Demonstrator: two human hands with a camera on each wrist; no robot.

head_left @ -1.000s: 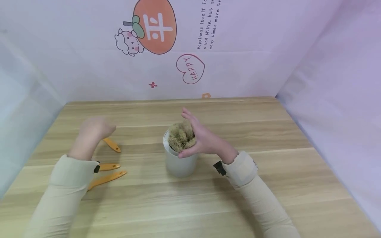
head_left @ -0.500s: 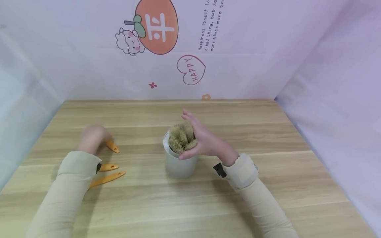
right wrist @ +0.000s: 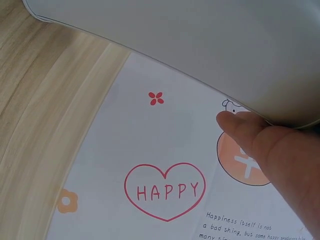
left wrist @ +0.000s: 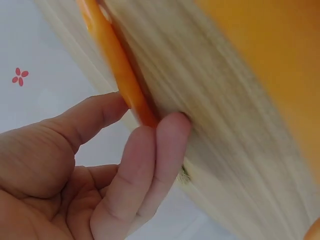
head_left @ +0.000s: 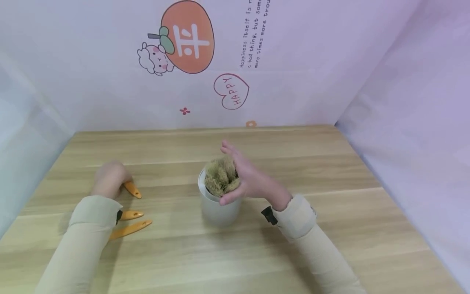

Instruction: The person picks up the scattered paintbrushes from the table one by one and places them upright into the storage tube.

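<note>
My left hand is at the table's left and pinches an orange handle with a hole in its end. In the left wrist view the thumb lies on one side of this handle, two fingertips on the other. The tool's far end is hidden. My right hand spans the upper part of a white pot, thumb at the near rim and fingers toward the back. A fuzzy tan-green lobed plant fills the pot. In the right wrist view the pot's grey-white wall fills the top.
Two more orange handles, one short-looking and one longer, lie beside my left sleeve, which covers their other ends. The wooden table ends at a printed white backdrop, with white cloth on both sides.
My left hand has come down from above the rearmost orange handle and now pinches it. The right hand has stayed at the pot. The head view has shifted slightly.
</note>
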